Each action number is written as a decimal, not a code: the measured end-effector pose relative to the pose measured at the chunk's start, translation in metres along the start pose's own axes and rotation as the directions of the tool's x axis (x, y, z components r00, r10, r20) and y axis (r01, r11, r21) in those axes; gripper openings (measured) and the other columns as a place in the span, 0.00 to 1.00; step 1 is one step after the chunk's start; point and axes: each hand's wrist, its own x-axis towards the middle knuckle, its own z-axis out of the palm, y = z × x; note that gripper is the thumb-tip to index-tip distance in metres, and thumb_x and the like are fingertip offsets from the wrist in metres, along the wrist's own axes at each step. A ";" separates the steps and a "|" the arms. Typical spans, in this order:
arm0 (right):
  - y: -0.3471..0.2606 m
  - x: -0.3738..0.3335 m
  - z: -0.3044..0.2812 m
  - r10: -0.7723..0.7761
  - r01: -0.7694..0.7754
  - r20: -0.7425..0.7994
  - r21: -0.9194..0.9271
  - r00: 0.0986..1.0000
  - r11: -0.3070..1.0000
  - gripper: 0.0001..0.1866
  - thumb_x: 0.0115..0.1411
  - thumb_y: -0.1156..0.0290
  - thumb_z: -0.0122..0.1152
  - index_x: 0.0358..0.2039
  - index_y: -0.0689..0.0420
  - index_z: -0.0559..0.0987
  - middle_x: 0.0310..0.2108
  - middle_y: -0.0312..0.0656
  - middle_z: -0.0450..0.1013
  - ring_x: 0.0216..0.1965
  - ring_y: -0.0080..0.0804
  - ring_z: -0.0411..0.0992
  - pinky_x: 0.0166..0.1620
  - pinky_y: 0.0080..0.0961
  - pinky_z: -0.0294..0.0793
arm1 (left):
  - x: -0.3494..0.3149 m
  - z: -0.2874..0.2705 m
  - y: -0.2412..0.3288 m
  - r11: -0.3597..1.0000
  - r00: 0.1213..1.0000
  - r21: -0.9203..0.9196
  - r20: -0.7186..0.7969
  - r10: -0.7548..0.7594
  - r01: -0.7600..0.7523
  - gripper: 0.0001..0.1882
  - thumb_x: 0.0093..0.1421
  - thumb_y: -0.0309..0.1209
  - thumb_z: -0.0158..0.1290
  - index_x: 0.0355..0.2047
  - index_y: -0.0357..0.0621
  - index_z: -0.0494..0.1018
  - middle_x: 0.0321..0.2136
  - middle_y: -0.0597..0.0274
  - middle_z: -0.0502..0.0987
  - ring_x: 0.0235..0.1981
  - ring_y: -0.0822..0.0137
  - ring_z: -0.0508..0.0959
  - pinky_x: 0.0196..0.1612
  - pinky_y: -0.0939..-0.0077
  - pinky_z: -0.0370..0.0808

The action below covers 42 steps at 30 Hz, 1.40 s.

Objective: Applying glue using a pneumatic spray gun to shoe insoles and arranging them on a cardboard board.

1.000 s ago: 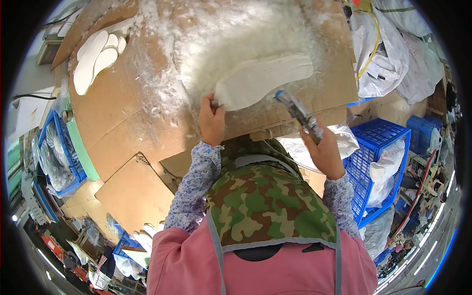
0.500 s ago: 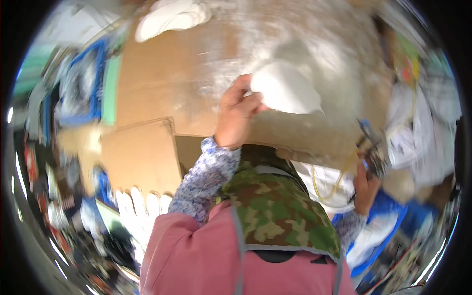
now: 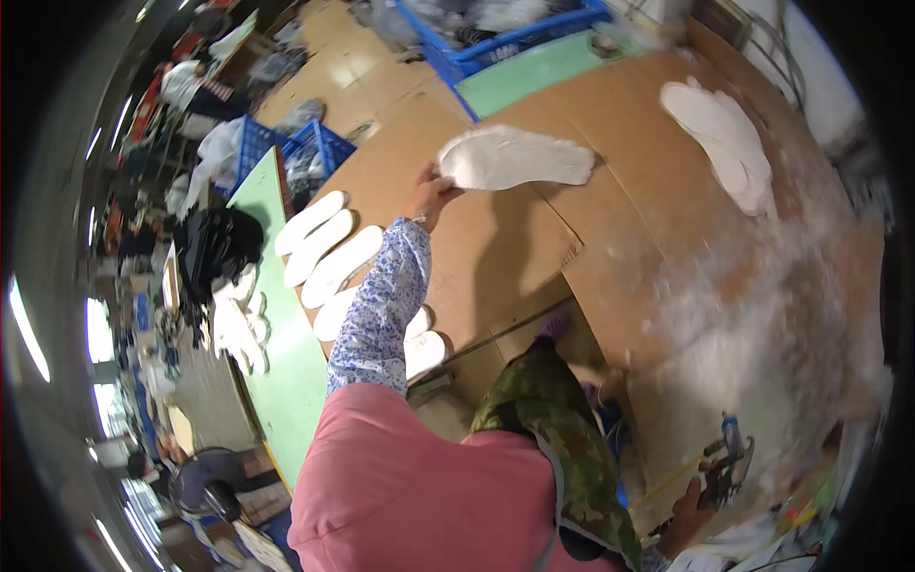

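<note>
My left hand [image 3: 429, 198] pinches the heel end of a white insole [image 3: 519, 158], held out over the cardboard-covered table [image 3: 496, 243]. A shadow falls on the cardboard below it. Left of my sleeve, several white insoles [image 3: 345, 262] lie in a slanting row, some partly hidden by my forearm. At the lower right my right hand [image 3: 690, 517] is wrapped round a metal spray gun [image 3: 728, 465] with a blue part on top. A yellow hose runs close to it.
A stack of white insoles [image 3: 720, 143] lies at the far right on cardboard dusted with white residue. Blue crates [image 3: 505, 48] stand at the back and left. A green board [image 3: 286, 410] edges the left side, with white gloves [image 3: 238, 329] and a black bag [image 3: 217, 250] beyond.
My view has swung left. My left hand has carried the insole from the residue-covered area toward the row of insoles. The spray gun stays in my right hand.
</note>
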 end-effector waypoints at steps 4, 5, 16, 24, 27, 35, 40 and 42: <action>-0.036 0.016 0.035 -0.112 0.132 0.162 -0.117 0.980 0.984 0.21 0.54 0.75 0.50 0.50 0.62 0.68 0.41 0.36 0.70 0.18 0.15 0.56 0.20 0.13 0.55 | 0.041 -0.130 0.003 0.999 0.946 0.035 -0.321 0.050 -0.041 0.21 0.52 0.15 0.39 0.48 0.39 0.62 0.43 0.55 0.70 0.45 0.58 0.73 0.49 0.62 0.73; -0.049 0.020 0.047 -0.143 0.175 0.204 -0.148 0.968 0.973 0.21 0.54 0.75 0.50 0.50 0.62 0.67 0.42 0.36 0.70 0.19 0.15 0.58 0.21 0.13 0.56 | 0.047 -0.155 0.005 1.000 0.908 0.009 -0.420 0.010 -0.007 0.22 0.51 0.15 0.40 0.48 0.40 0.63 0.43 0.56 0.70 0.44 0.59 0.74 0.48 0.62 0.74; -0.120 0.026 0.116 0.128 -0.071 0.177 -0.295 0.976 0.953 0.12 0.52 0.68 0.63 0.30 0.64 0.75 0.12 0.31 0.59 0.14 0.19 0.54 0.18 0.21 0.52 | 0.093 -0.325 0.009 0.792 0.686 0.600 -0.625 0.372 0.117 0.23 0.48 0.19 0.44 0.48 0.40 0.67 0.40 0.49 0.75 0.39 0.52 0.76 0.40 0.66 0.74; -0.119 0.032 0.116 0.186 -0.146 0.125 -0.278 0.974 0.949 0.15 0.52 0.63 0.63 0.21 0.61 0.72 0.12 0.32 0.59 0.14 0.21 0.54 0.17 0.22 0.53 | 0.099 -0.277 0.016 0.369 0.661 0.836 -0.548 0.513 0.406 0.26 0.49 0.20 0.44 0.52 0.44 0.65 0.46 0.42 0.71 0.47 0.48 0.72 0.52 0.63 0.66; -0.114 0.034 0.109 0.166 -0.129 0.112 -0.283 0.980 0.950 0.15 0.52 0.63 0.63 0.21 0.61 0.72 0.12 0.32 0.59 0.14 0.21 0.55 0.17 0.23 0.53 | 0.108 -0.273 0.017 0.405 0.658 0.801 -0.596 0.461 0.442 0.28 0.48 0.19 0.45 0.53 0.48 0.64 0.46 0.43 0.71 0.48 0.48 0.71 0.52 0.64 0.66; -0.088 0.038 0.094 0.134 -0.100 0.160 -0.207 0.978 0.973 0.19 0.51 0.73 0.55 0.45 0.64 0.72 0.34 0.38 0.72 0.30 0.24 0.67 0.34 0.23 0.67 | 0.151 -0.267 0.048 0.324 0.279 0.491 -0.804 0.525 0.809 0.43 0.46 0.57 0.54 0.60 0.60 0.54 0.60 0.52 0.55 0.57 0.47 0.59 0.55 0.37 0.53; -0.089 0.038 0.092 0.154 -0.149 0.006 -0.221 0.988 0.964 0.14 0.51 0.72 0.60 0.36 0.67 0.75 0.25 0.37 0.71 0.25 0.19 0.64 0.28 0.20 0.65 | 0.210 -0.105 0.038 -0.182 0.433 0.971 0.100 0.896 0.153 0.31 0.47 0.25 0.48 0.55 0.53 0.61 0.53 0.54 0.65 0.52 0.50 0.65 0.51 0.46 0.59; -0.089 0.036 0.092 0.191 -0.189 -0.006 -0.156 0.982 0.969 0.12 0.52 0.73 0.61 0.35 0.67 0.75 0.23 0.35 0.70 0.25 0.17 0.63 0.26 0.20 0.64 | 0.229 -0.025 0.020 -0.196 0.456 0.934 0.320 0.831 -0.298 0.30 0.42 0.19 0.44 0.50 0.47 0.66 0.45 0.52 0.72 0.46 0.48 0.69 0.47 0.55 0.64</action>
